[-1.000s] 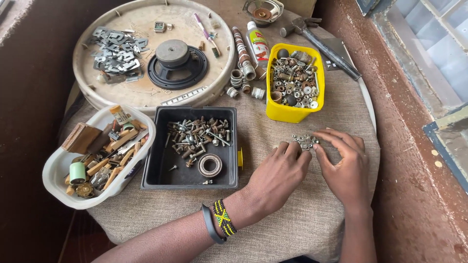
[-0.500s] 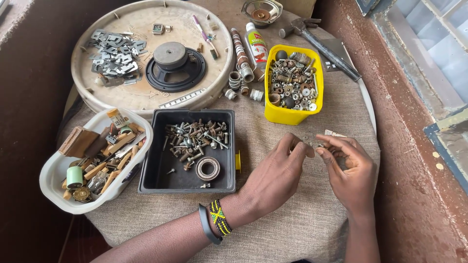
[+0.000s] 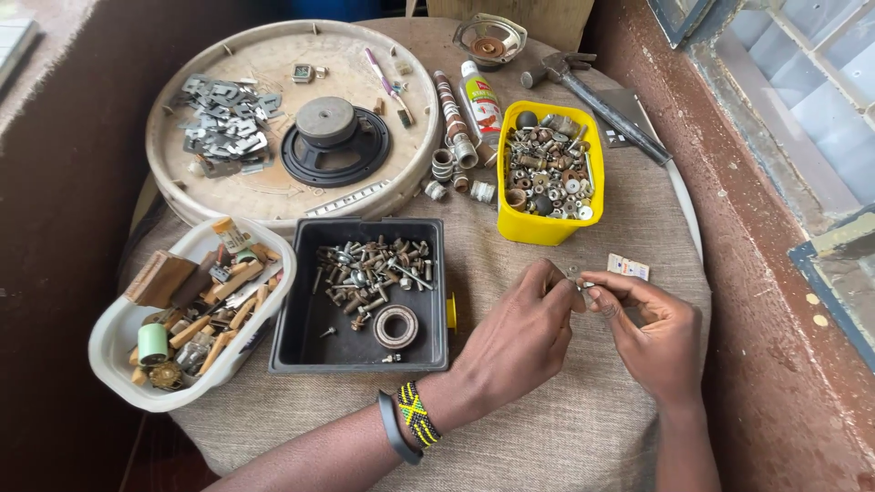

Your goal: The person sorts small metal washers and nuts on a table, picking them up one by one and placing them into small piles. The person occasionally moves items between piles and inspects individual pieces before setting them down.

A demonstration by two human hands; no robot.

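Observation:
My left hand (image 3: 515, 342) and my right hand (image 3: 652, 333) meet fingertip to fingertip above the burlap-covered table (image 3: 565, 428). Between the fingertips sits a small metal part (image 3: 576, 283), pinched from both sides; its exact shape is too small to tell. The left wrist wears a black band and a beaded bracelet (image 3: 410, 419). A black tray (image 3: 360, 296) with screws, bolts and a metal ring lies just left of my left hand. A yellow tub (image 3: 547, 173) full of nuts and small hardware stands beyond my hands.
A white tub (image 3: 187, 314) of wooden and mixed bits sits at the left. A round beige tray (image 3: 292, 118) holds a black speaker magnet and grey metal clips. A hammer (image 3: 592, 91), a glue tube (image 3: 480, 96), several springs and a small card (image 3: 628, 266) lie around.
Both hands have lifted off the cloth and drawn together, raising the small metal part from the table to fingertip height. The little pile of parts under them is gone from view.

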